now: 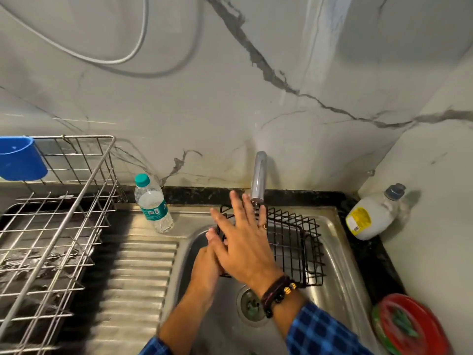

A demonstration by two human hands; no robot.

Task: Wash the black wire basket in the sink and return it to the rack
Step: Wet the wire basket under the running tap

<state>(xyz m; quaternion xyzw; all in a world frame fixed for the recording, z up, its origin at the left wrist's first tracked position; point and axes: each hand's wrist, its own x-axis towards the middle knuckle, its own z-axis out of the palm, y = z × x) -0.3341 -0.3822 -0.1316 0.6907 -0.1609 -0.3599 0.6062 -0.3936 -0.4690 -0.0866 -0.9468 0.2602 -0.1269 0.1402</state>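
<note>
The black wire basket [294, 242] lies tilted in the steel sink [330, 219], under the chrome tap [259, 175]. My left hand [204, 265] grips the basket's left edge, its fingers curled round the rim. My right hand [243, 242] lies flat over the basket with straight, spread fingers, its fingertips close to the tap's spout. Both hands hide the basket's left part. The steel wire rack [51, 226] stands on the counter to the left.
A plastic water bottle [153, 204] stands at the sink's back left corner. A white soap bottle [371, 216] lies on the black counter at right, with a red and green scrubber dish [409, 326] nearer. A blue cup [20, 160] hangs on the rack.
</note>
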